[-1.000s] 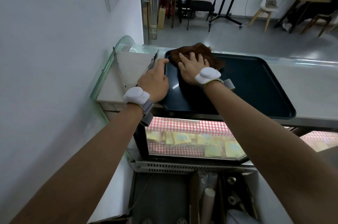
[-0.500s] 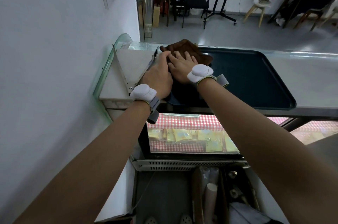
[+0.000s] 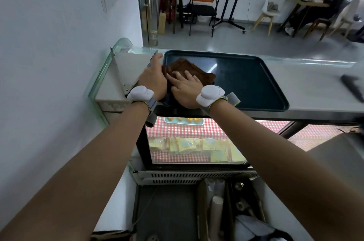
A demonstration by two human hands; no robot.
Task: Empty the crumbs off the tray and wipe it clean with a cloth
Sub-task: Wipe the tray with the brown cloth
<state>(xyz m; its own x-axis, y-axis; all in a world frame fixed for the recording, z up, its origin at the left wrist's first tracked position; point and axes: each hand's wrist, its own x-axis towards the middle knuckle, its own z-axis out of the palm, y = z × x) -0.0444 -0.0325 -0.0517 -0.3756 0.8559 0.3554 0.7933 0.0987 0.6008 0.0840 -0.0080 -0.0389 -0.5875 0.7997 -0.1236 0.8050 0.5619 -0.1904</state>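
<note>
The dark, glossy tray lies flat on the grey counter above a display case. A rumpled brown cloth sits in its near-left part. The right hand presses flat on the cloth, fingers spread. The left hand grips the tray's left rim.

Most of the tray lies bare to the right and far side of the cloth. The table right of it is open up to a dark blurred object. Left, a metal plate and the wall close in.
</note>
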